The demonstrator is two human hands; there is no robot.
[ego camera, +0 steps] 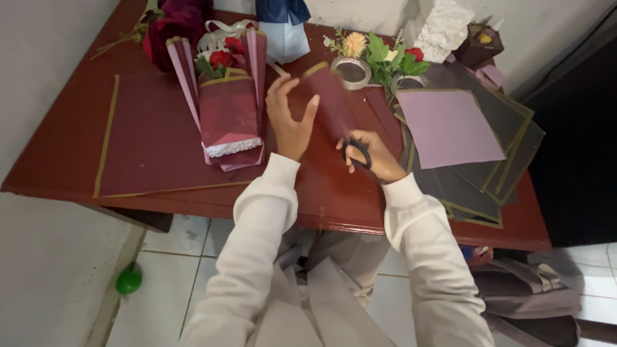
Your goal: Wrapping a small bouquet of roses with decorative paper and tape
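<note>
My left hand (290, 117) is raised over the red table (321, 199), its fingers and thumb pinching the edge of a dark maroon strip of wrapping paper (334, 103) with a gold rim. My right hand (373, 156) grips black-handled scissors (358, 153) at the strip's lower end; the blades are hidden behind the paper. Both arms wear cream sleeves. A finished bouquet (230, 103) in maroon and pink paper lies just left of my left hand.
A large maroon sheet (154, 135) with gold edging covers the table's left. A pink sheet (447, 125) lies on several dark sheets at right. A tape roll (351, 72), artificial flowers (385, 58) and a white block (443, 26) stand at the back. A green ball (128, 281) is on the floor.
</note>
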